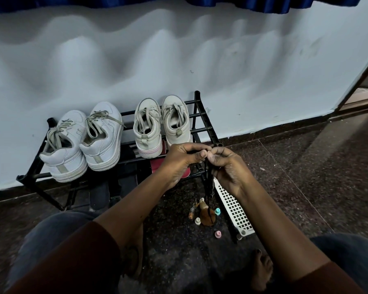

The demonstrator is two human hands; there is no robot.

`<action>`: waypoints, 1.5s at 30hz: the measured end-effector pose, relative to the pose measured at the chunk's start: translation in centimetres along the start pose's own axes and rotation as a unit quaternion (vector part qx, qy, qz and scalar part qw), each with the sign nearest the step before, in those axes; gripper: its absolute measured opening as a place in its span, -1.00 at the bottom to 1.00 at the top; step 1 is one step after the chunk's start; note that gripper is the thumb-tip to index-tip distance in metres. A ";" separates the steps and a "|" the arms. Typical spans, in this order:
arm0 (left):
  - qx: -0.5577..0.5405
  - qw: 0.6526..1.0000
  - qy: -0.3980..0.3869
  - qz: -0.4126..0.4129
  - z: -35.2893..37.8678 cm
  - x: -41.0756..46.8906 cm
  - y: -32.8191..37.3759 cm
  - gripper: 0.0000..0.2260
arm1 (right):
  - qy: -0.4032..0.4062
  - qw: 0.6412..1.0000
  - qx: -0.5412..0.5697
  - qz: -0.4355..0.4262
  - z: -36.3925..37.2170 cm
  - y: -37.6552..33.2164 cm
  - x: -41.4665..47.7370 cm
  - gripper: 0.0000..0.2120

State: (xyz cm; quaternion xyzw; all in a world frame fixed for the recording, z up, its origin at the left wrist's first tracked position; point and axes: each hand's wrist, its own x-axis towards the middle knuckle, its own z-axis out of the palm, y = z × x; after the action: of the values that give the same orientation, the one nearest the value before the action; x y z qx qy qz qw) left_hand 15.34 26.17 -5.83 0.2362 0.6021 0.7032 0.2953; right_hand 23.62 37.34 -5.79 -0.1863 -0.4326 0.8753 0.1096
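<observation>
My left hand (182, 159) and my right hand (226, 166) meet in front of the black shoe rack (204, 117), and both pinch a thin black cord (208, 183). The cord hangs down from the fingertips toward the floor. Below it lie a small brown pouch (207, 216) and small bottles with mint (217, 211), white (197, 221) and pink (217, 234) caps. How the cord ends is hard to tell.
Two pairs of white sneakers (83, 141) (162, 124) stand on the rack's top shelf against the white wall. A red item (157, 166) lies on the lower shelf. A white perforated panel (234, 209) lies on the dark speckled floor. My knees and a bare foot (262, 268) frame the bottom.
</observation>
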 end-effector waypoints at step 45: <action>0.345 0.927 -0.077 -0.126 -0.5 -0.7 -1.3 -0.67 | -0.022 0.884 -0.462 -0.070 -1.9 -0.9 -0.3 -0.92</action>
State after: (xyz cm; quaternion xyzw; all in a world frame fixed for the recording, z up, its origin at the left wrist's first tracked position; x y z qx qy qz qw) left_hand 15.66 25.52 -7.16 0.2992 0.8077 0.3884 0.3276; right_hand 24.74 39.09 -6.07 -0.1660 -0.8025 0.5696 0.0631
